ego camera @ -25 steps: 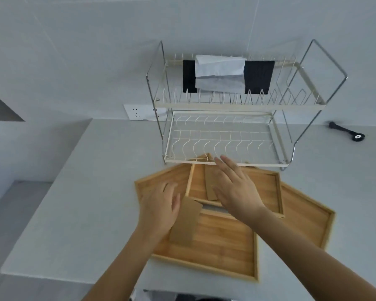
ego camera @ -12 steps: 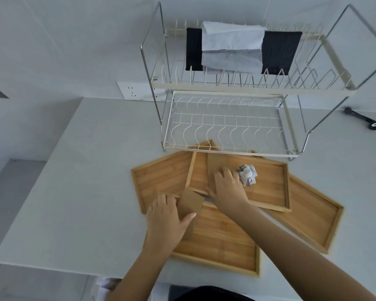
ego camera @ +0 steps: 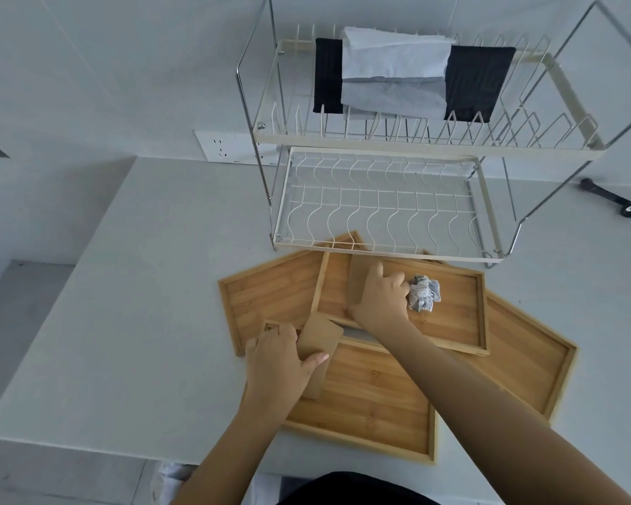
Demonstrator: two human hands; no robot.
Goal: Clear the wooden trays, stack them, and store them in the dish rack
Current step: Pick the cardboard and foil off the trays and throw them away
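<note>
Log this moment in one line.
left hand: gripping cardboard piece | right hand: on second card | paper wad: in tray | trays: unstacked

Probably kitchen: dish rack (ego camera: 379, 198) on counter (ego camera: 153, 286)

- Four wooden trays: one on top (ego camera: 452, 311), one in front (ego camera: 372, 406), one at the left (ego camera: 270, 297), one at the right (ego camera: 525, 359).
- Two brown cards: one (ego camera: 319, 346), another (ego camera: 357, 282).
- One crumpled paper ball (ego camera: 424, 293).
- One dish rack (ego camera: 387, 209) with two shelves.
- Two hands: left hand (ego camera: 275, 362), right hand (ego camera: 381, 298).
- One black tool (ego camera: 611, 198).
</note>
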